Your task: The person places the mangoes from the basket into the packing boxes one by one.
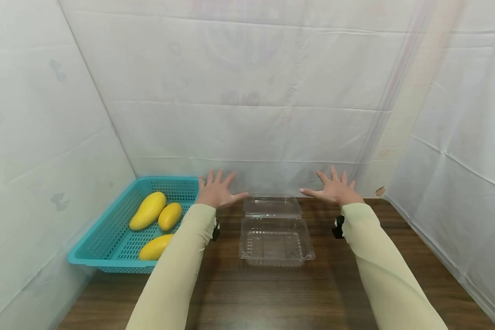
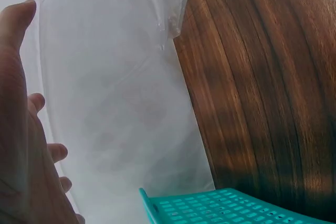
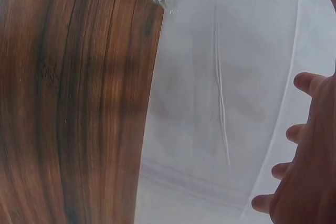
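My left hand (image 1: pixel 216 191) is held up with its fingers spread, between the teal basket (image 1: pixel 103 263) and a clear plastic clamshell container (image 1: pixel 276 256). Nothing is in its grasp. On the other side of the container my right hand (image 1: pixel 334 189) is raised the same way, fingers splayed and holding nothing. The container lies with its lid (image 1: pixel 272 207) folded back toward the rear cloth. Inside the basket are three yellow mangoes: a long mango (image 1: pixel 148 211), a smaller mango (image 1: pixel 170 216), and a mango (image 1: pixel 154 247) partly hidden by my left sleeve.
The dark wooden table (image 1: pixel 247 298) carries the basket at its left and the container near its middle. White cloth (image 1: pixel 247 91) hangs behind the table and along both sides. A black strap (image 1: pixel 338 227) is on my right wrist.
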